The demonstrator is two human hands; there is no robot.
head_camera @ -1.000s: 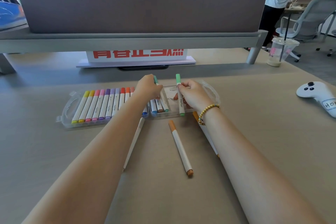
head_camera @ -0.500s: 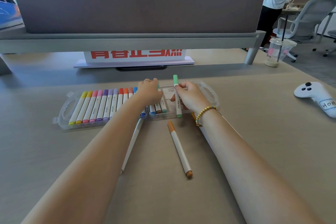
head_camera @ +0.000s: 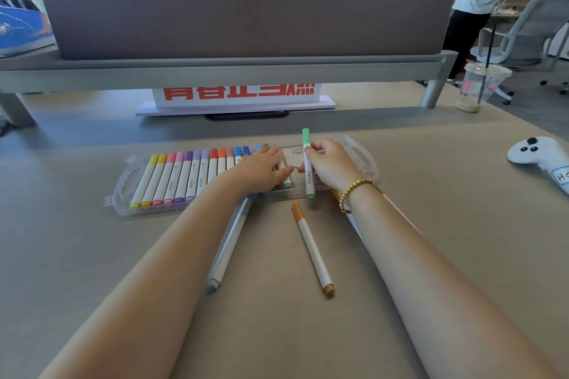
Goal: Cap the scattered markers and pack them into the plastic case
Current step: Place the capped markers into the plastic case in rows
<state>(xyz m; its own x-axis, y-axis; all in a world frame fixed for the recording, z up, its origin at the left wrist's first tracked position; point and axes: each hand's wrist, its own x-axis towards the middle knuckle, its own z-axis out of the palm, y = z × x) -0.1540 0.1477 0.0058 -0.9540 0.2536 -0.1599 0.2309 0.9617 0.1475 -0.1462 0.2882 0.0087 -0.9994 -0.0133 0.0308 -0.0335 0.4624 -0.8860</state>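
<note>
Over the plastic case (head_camera: 360, 152), right hand (head_camera: 331, 164) pinches a green marker (head_camera: 307, 163) upright-ish; left hand (head_camera: 261, 168) lies flat, fingers together, on the packed markers (head_camera: 184, 175); orange marker (head_camera: 312, 248) lies nearer on the desk.

"marker" on the green marker (head_camera: 308, 169) barrel and cased markers (head_camera: 191, 177)

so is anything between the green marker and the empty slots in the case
Nothing visible. The right hand holds the green marker just over the plastic case. The left hand rests on the packed markers beside the gap, not in it.
</note>
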